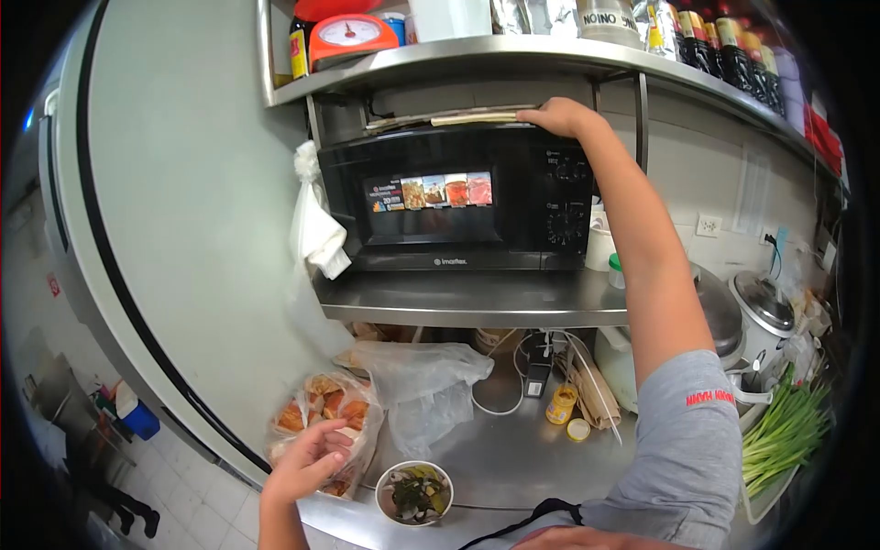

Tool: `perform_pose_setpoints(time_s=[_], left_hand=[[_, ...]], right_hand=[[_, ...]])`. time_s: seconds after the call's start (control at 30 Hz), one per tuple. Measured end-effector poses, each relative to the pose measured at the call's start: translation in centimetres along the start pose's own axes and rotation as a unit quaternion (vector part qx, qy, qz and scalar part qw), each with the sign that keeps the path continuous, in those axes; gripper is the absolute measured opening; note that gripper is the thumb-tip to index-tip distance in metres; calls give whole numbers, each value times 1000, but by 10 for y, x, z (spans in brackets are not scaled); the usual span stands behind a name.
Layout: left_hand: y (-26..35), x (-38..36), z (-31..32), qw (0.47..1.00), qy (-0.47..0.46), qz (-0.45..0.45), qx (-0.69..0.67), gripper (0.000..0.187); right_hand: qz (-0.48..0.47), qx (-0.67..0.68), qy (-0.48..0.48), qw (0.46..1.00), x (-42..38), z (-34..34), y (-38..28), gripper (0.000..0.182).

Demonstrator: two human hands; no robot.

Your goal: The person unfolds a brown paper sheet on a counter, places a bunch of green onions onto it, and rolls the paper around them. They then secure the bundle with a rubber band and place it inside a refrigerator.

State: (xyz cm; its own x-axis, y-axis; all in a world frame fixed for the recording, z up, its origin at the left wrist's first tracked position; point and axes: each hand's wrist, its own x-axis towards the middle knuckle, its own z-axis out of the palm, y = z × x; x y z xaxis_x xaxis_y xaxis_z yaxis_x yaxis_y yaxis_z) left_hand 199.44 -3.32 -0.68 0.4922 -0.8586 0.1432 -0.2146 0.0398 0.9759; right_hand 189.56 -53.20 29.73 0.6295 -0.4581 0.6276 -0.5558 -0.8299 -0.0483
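My right hand (561, 117) reaches up to the top of a black microwave oven (431, 240). Its fingertips are closed at the right end of a flat pale stack, like a notebook or cardboard (477, 117), lying there. Lower down, my left hand (313, 454) hovers empty with fingers loosely spread. It overlaps a clear plastic bag (369, 431) of orange-brown food pieces in this view. To its right, a white bowl (381, 502) holds dark leafy greens and pale pieces on the steel counter.
A steel shelf (477, 301) carries the microwave. Above, an orange kitchen scale (353, 35) and several bottles line another shelf. On the counter are a crumpled plastic bag (431, 376), an uncapped yellow jar (561, 404) and cables. Rice cooker (763, 307) and green stalks (784, 435) stand right.
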Motion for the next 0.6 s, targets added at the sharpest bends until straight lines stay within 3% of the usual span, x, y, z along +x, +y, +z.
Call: perform_pose_setpoints(time_s=[0.1,0.2,0.27,0.33,0.43,0.6], left_hand=[[-9,6,7,999,-39,20,19,44],[-15,2,14,998,-58,2,25,44],[-7,-8,21,998,-64,-12,12,46],[-4,-22,26,998,-57,-12,22,47],[-9,-47,25,998,-13,-39,45,46],[3,-92,38,996,55,-71,10,43]], right_hand=[[29,-23,27,999,-26,-13,-18,61],[51,-63,91,993,-29,-7,-18,67],[91,-64,49,993,-25,-7,-19,76],[101,-34,15,994,-20,-6,-17,72],[74,13,-114,991,-6,-10,-10,68],[48,-10,-101,994,-9,-9,-8,63]])
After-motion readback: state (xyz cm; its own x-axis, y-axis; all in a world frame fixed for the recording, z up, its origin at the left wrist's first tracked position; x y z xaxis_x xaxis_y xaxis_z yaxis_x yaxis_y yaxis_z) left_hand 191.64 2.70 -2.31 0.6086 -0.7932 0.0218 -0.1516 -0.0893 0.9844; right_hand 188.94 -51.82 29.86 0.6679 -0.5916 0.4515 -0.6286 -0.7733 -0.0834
